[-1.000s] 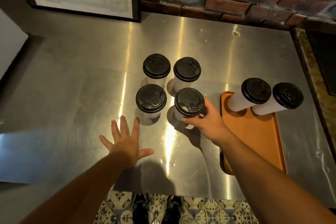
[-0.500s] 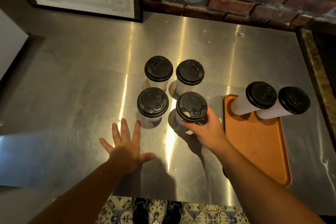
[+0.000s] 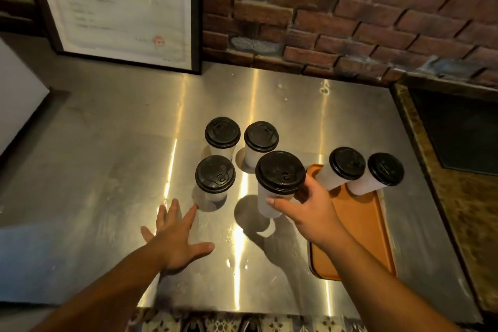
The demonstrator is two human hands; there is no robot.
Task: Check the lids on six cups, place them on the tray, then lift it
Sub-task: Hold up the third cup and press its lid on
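Steel counter (image 3: 107, 170): three cups (image 3: 222, 132), orange tray (image 3: 359, 224)

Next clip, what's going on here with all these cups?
A person is loading lidded cups onto an orange tray. The right hand grips one cup, apparently raised off the steel counter, beside the tray. The left hand is spread open near the counter, holding nothing. Two cups stand on the tray's far end; three others wait on the counter.
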